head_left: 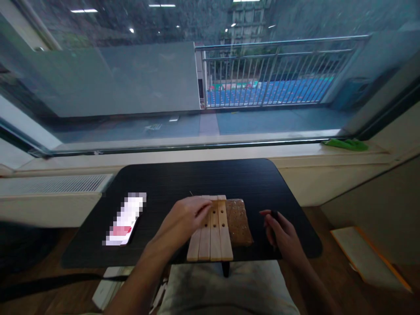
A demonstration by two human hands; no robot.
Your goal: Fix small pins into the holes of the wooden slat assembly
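Observation:
A slatted wooden board (215,234) with several holes lies at the near edge of a small black table (203,183). My left hand (185,218) rests on its left slats with fingers curled, pinching a thin needle whose tip shows just beyond the fingers. A brown leather piece (239,221) sits against the board's right side. My right hand (282,232) lies on the table right of the leather, fingers closed around a small dark object I cannot identify.
A phone (126,218) with a lit screen lies on the table's left part. Beyond the table runs a pale window ledge with a green item (346,144) at right. A vent grille (55,183) is at left. Papers lie on the floor at right.

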